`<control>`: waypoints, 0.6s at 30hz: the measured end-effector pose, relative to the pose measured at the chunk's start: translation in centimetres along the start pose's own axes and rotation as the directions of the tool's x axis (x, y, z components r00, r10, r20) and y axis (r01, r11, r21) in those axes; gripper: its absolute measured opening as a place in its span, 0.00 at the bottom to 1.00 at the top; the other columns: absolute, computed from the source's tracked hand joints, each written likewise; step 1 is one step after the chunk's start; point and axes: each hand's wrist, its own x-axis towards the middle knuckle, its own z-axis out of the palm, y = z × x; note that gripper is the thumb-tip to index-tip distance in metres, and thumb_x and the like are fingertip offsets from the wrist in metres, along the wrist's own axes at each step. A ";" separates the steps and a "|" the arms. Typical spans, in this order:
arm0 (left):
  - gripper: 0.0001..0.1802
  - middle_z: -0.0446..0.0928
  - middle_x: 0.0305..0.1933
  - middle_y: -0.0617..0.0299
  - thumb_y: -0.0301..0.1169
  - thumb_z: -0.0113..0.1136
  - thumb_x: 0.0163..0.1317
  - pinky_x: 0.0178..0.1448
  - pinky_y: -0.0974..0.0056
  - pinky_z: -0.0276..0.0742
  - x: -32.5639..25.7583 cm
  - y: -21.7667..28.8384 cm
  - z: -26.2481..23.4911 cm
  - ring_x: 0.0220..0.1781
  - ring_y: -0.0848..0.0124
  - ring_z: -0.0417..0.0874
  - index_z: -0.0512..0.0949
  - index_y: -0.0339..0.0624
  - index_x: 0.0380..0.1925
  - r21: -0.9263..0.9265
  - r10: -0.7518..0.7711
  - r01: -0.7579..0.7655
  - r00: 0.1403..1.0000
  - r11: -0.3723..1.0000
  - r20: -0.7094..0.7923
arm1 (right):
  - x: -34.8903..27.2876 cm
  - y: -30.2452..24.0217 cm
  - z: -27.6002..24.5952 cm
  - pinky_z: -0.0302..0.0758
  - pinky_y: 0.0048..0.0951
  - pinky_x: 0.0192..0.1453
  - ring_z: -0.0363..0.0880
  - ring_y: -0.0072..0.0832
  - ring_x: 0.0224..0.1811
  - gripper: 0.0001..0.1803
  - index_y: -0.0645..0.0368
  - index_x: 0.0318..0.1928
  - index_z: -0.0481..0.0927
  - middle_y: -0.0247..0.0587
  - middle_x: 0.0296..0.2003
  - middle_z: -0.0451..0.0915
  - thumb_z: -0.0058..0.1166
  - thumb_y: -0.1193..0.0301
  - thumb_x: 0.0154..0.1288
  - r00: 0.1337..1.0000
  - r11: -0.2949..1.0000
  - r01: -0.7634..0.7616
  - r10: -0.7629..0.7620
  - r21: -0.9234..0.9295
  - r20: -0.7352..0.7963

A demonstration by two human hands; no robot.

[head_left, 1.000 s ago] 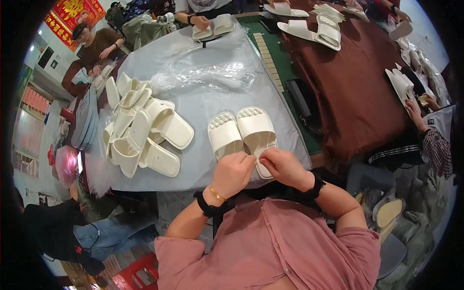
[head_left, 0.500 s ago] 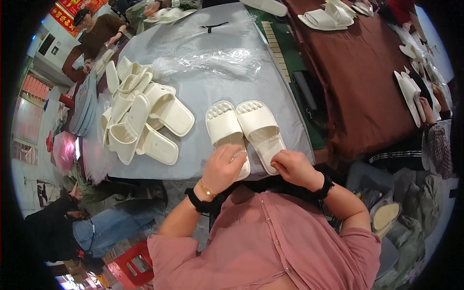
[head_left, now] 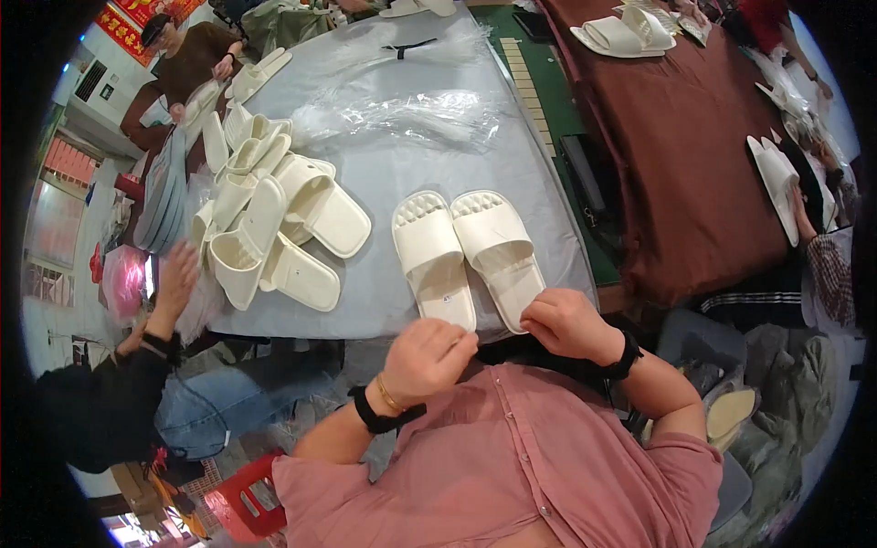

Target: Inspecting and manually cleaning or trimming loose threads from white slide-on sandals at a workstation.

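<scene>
Two cream slippers lie side by side on the grey-covered table, toes pointing away from me. My left hand (head_left: 427, 358) is at the heel of the left slipper (head_left: 433, 258), its fingers pinched together; whether they grip the heel edge or something small is hidden. A small round mark shows on that slipper's insole. At the heel of the right slipper (head_left: 499, 251), my right hand (head_left: 568, 327) is closed, thumb and fingers on the heel edge. To the left lies a pile of similar slippers (head_left: 274, 205), overlapping at various angles.
Clear plastic bags (head_left: 411, 119) lie at the table's far middle, near a black strip (head_left: 406, 48). A co-worker's hand (head_left: 175, 279) reaches up at the left edge. A brown-covered table (head_left: 694, 173) with more slippers stands to the right. Another person sits far left.
My left hand has drawn back from the left slipper's insole to its heel, uncovering the small mark. The right hand stays nearly put. A co-worker's hand has risen at left.
</scene>
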 end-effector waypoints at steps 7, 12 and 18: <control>0.12 0.74 0.28 0.64 0.26 0.66 0.45 0.33 0.63 0.71 -3.0 1.7 1.7 0.28 0.66 0.75 0.80 0.41 0.33 -0.079 -0.050 0.060 0.992 0.995 0.118 | -1.3 -0.2 0.3 0.73 0.42 0.34 0.77 0.44 0.30 0.08 0.58 0.26 0.75 0.43 0.24 0.76 0.57 0.68 0.58 0.985 0.999 0.014 -0.009 -0.033 0.171; 0.11 0.73 0.28 0.65 0.27 0.65 0.46 0.34 0.63 0.69 -3.3 1.9 1.5 0.29 0.67 0.75 0.80 0.42 0.32 0.004 -0.105 0.105 0.990 0.994 0.092 | -1.3 -0.2 0.6 0.73 0.42 0.35 0.77 0.44 0.30 0.09 0.58 0.26 0.75 0.43 0.24 0.76 0.57 0.68 0.58 0.985 1.000 -0.001 0.006 -0.028 0.171; 0.10 0.73 0.27 0.66 0.27 0.66 0.45 0.34 0.63 0.68 -3.5 1.6 1.3 0.29 0.68 0.74 0.80 0.43 0.31 0.063 -0.151 0.150 0.988 0.987 0.015 | -0.8 -0.8 0.8 0.73 0.43 0.35 0.77 0.44 0.30 0.10 0.59 0.25 0.75 0.44 0.23 0.76 0.56 0.67 0.58 0.972 0.998 -0.018 0.032 -0.060 0.232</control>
